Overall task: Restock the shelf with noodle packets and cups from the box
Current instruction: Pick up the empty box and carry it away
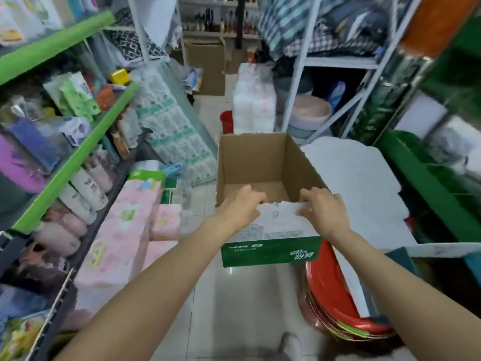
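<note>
Fingers (256,198) of both hands grip the box's (270,162) near wall

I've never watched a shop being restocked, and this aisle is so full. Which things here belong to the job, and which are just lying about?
Part of the job:
- cardboard box, looks empty inside
- left hand and right hand, both gripping the box's near edge
- green shelves on the left

Just lying about:
- red basins on the floor
- pink tissue packs
- small red bucket
- white foam board

Matt brown cardboard box (260,162), glossy floor tiles (234,295), shiny red plastic basins (330,290)
</note>
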The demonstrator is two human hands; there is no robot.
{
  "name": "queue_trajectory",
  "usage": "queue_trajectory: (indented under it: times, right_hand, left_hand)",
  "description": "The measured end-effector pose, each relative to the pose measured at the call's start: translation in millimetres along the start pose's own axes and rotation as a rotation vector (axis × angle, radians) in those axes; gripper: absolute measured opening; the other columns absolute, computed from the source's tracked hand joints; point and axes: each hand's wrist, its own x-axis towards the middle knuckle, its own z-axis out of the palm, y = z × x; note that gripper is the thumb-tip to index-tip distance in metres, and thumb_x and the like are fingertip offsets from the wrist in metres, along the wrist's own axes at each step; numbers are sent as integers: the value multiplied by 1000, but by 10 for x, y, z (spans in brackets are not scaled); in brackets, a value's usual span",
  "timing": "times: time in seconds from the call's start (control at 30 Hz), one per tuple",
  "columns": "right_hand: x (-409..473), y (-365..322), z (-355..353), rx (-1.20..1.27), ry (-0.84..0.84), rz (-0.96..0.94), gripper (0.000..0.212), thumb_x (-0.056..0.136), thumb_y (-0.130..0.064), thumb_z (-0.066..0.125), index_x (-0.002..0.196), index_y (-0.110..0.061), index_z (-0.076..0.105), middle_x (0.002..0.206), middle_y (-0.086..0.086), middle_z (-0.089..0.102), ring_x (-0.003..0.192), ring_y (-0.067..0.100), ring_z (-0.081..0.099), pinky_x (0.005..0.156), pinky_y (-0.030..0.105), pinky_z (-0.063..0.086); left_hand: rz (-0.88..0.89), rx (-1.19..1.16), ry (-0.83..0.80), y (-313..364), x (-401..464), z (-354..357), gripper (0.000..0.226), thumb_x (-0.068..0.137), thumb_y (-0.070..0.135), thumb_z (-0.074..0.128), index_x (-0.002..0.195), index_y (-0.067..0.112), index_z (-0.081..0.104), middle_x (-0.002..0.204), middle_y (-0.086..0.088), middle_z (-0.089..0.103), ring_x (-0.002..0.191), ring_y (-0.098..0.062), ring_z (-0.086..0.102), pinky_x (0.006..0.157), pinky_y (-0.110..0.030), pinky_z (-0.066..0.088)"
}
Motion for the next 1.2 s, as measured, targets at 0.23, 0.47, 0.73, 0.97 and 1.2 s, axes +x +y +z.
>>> queue_trajectory:
  times: [0.23,0.47,0.73,0.97,1.2]
  right_hand:
    - [266,769,-63,-35,66,176,13,88,-27,62,88,-16,56,80,-2,47,89,24,50,72,30,24]
    - [661,1777,-34,-56,43,276,15,90,-24,58,81,-19,47,82,-1,47,88,23,49,71,30,24]
    - [1061,3064,127,-42,-38,330,8,89,-26,60,88,-18,58,82,-2,49,90,22,51,74,33,29]
    - [1162,3796,440,3,-78,421,6,87,-24,64,87,-18,63,84,1,58,90,23,54,78,34,37]
    - [1150,4200,632,110,-82,561,17,89,-11,55,95,-15,71,90,11,65,84,28,59,68,33,46]
  left_hand:
    - [112,4,47,528,847,126,26,92,7,50,108,23,63,95,-4,50,80,-23,54,69,-30,40]
    - [201,43,47,1153,1847,471,26,91,3,49,109,18,62,105,-4,62,105,-24,52,80,-34,43]
    - [225,88,-39,1924,2933,1064,26,87,-3,48,101,16,59,99,-4,65,99,-23,47,74,-36,45]
    - [254,75,-149,2353,3449,1539,21,93,7,53,110,17,60,103,-5,61,94,-18,52,79,-32,50]
    - [254,47,-335,2619,3797,1931,18,90,13,61,106,20,64,97,-1,67,81,-15,61,81,-35,56]
